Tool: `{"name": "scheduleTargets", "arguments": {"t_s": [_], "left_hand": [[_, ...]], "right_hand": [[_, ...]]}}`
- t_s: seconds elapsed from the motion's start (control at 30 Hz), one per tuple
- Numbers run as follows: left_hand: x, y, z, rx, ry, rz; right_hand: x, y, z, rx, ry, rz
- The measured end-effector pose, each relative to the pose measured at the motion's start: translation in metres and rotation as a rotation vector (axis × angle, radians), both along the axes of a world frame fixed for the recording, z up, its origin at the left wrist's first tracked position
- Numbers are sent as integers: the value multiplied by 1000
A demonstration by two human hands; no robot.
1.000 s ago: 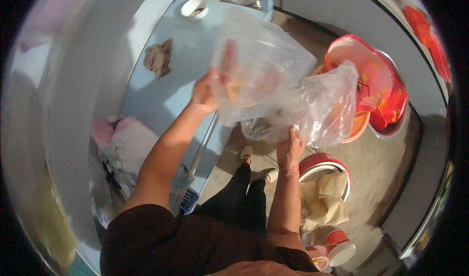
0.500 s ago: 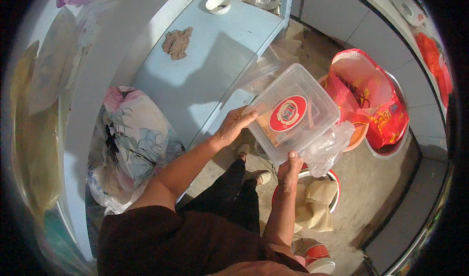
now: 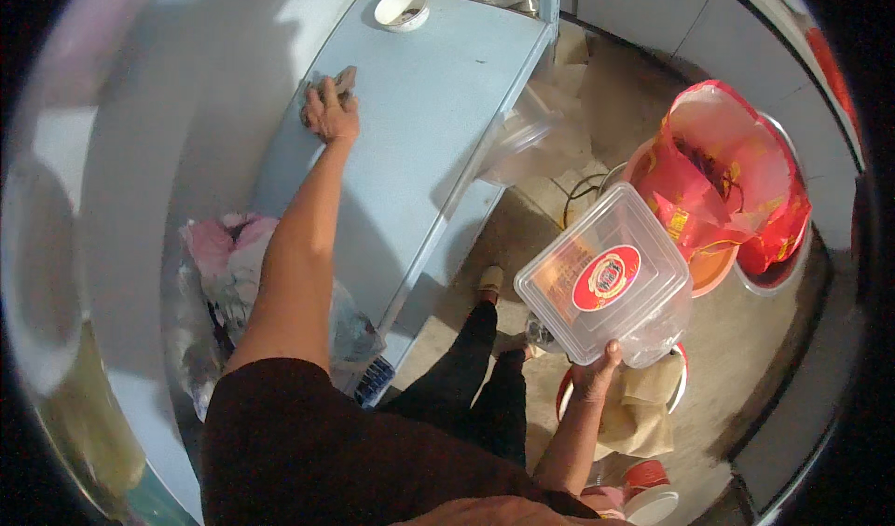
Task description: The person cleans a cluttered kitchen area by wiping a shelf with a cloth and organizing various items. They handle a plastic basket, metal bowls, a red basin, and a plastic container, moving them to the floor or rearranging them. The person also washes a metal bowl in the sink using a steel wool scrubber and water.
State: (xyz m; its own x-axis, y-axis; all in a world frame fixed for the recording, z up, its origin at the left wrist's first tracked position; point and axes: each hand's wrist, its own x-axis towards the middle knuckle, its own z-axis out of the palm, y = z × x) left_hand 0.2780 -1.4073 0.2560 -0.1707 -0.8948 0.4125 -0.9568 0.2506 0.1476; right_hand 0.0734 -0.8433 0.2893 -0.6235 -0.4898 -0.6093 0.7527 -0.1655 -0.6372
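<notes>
My left hand (image 3: pixel 332 116) reaches far out onto the light blue shelf surface (image 3: pixel 419 88). Its bent fingers grip a crumpled brown cloth (image 3: pixel 346 79), much of which they cover. Down to the right, my right hand (image 3: pixel 597 373) holds a clear rectangular plastic container (image 3: pixel 641 230) by its near corner, thumb on top. The container has a lid with a red oval label and is tilted above the floor. Some clear plastic bag (image 3: pixel 660 338) shows behind its lower right edge.
A white bowl (image 3: pixel 402 10) stands at the shelf's far end. Below on the right, a red bag (image 3: pixel 713 116) rests in a metal basin (image 3: pixel 785 265) beside an orange basin (image 3: pixel 716 273). Tan cloth (image 3: pixel 643 414) drapes over a bucket. A bundled floral bag (image 3: pixel 244 256) lies under my left arm.
My left hand has let go of the container, moved up and left, and taken hold of the brown cloth. My right hand has carried the container slightly right and down.
</notes>
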Motion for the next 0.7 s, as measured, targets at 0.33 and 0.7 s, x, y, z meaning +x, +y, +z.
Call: {"name": "scheduleTargets", "arguments": {"t_s": [0.33, 0.7], "left_hand": [[75, -65, 20, 228, -51, 109], [240, -39, 21, 53, 204, 267]], "right_hand": [[12, -7, -18, -33, -66, -57], [7, -1, -17, -33, -111, -16]]}}
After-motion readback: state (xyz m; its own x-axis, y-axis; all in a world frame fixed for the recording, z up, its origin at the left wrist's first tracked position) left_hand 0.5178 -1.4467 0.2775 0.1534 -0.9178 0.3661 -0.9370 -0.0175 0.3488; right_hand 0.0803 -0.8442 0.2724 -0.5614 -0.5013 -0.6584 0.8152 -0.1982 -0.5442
